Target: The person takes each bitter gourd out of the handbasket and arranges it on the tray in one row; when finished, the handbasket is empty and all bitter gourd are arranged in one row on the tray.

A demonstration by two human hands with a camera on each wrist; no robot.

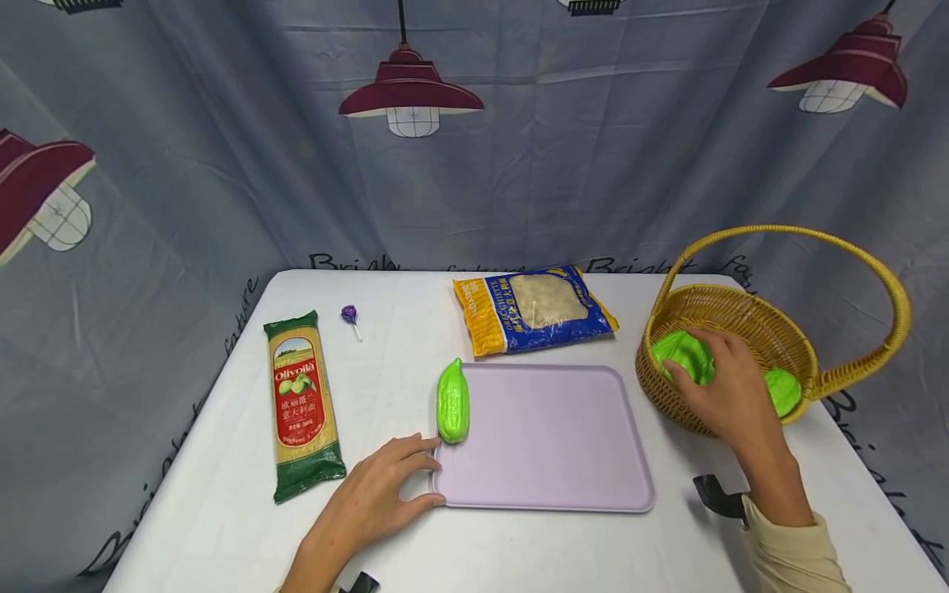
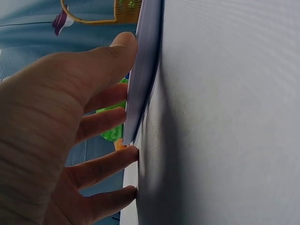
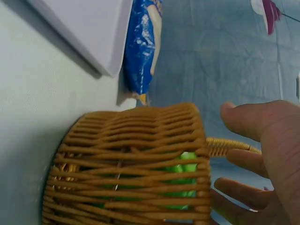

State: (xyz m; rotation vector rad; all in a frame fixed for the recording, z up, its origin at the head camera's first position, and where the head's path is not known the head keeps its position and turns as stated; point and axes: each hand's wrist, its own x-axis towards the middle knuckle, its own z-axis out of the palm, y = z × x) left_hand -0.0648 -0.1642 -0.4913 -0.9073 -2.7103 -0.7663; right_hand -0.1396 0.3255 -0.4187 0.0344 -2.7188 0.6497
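Watching the basket (image 1: pixel 667 403): snagging its rim could tip it. Tray (image 1: pixel 549 445) might slide if nudged; left hand (image 1: pixel 385 490), fingers spread, touches its edge, no grip. Right hand (image 1: pixel 725 394), half curled, is at a green vegetable (image 1: pixel 678 354) inside basket; can't tell if held, loose pinch would drop it. Gourd (image 1: pixel 452 403) at tray's left side: bump could roll it.

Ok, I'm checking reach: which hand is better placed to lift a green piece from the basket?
Probably the right hand: it hovers at the basket, close to a green piece inside. The left hand is farther off, touching the tray's left edge.
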